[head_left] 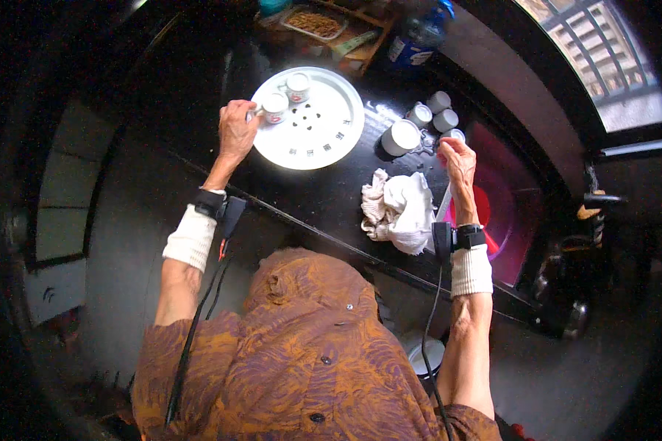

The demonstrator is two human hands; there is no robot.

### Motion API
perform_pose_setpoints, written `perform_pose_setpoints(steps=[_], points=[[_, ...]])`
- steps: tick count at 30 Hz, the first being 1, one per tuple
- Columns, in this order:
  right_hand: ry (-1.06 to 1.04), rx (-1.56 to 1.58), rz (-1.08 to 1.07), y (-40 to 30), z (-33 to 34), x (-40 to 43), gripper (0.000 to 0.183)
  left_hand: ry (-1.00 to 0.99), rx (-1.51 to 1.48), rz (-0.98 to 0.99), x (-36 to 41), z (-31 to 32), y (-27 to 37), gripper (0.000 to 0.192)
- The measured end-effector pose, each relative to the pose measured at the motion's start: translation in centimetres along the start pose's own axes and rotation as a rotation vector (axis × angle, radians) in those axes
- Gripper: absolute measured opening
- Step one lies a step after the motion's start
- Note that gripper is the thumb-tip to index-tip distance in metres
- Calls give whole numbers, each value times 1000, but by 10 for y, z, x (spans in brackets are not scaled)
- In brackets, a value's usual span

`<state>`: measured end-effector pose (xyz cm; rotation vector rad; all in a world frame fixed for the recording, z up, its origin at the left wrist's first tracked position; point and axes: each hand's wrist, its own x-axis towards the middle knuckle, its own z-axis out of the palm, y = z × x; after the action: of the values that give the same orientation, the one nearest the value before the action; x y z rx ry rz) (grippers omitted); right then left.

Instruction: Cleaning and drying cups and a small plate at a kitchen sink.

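A round white tea tray point(287, 149) with drain holes and printed characters lies on the dark table. Two small white cups with red print stand on its left part: a nearer cup point(275, 107) and a farther cup point(298, 87). My left hand point(237, 129) has its fingers closed at the handle side of the nearer one. Over to the right, my right hand point(459, 162) has its fingertips at a small white cup point(453, 134); whether they grip it is hidden. Beside that lie several more cups point(420, 115) and a larger white lidded or upturned vessel point(401, 136).
Crumpled white cloths point(408, 206) lie near the table's front edge. A pink, see-through container point(518, 220) with a red item is at the right. At the back are a wooden box point(358, 55) with a food tray point(314, 25) and a blue-capped bottle point(419, 41).
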<state>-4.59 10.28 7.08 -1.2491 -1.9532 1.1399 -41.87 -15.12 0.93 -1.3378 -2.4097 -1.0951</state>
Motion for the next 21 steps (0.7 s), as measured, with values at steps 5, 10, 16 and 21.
perform_pose_setpoints(steps=[5,10,16,21], points=[[323,-466,-48,37,-39,32,50,-40,-165,-89,17,-27,47,51],[152,-712,151,36,-32,50,82,-126,-370,119,31,-27,123,34],[70,-766,150,54,-29,62,63,-415,-524,171,25,-16,199,30],[127,-340,72,23,-37,41,54,-616,-635,29,23,20,231,30]])
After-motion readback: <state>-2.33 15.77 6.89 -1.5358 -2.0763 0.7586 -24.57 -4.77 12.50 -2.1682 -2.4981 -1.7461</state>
